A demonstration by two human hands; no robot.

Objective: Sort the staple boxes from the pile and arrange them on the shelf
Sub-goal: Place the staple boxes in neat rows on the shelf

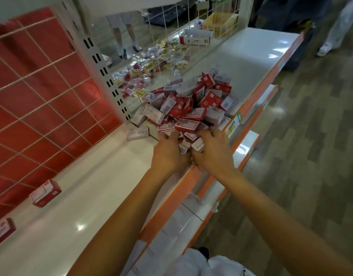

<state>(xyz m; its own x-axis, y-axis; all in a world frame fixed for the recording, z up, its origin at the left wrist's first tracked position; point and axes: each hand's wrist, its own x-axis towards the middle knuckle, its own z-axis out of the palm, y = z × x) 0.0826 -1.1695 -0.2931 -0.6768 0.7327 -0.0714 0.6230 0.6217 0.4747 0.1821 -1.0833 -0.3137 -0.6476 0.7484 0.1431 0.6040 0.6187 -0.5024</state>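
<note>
The pile of staple boxes (191, 104), red and white, lies heaped on the white shelf (82, 196), reaching out to its orange front edge (171, 196). Both your hands are at its near side. Your right hand (213, 150) curls round a pale box (197, 145). Your left hand (167, 150) has its fingers dug in among the boxes; you cannot tell whether it grips one. A loose box (138, 134) lies just left of the pile. Two boxes (45, 193) stand well apart along the red wire-grid back panel (42, 96). A slotted post (104, 72) rises behind the pile, with small packets (151, 62) scattered beyond it.
</note>
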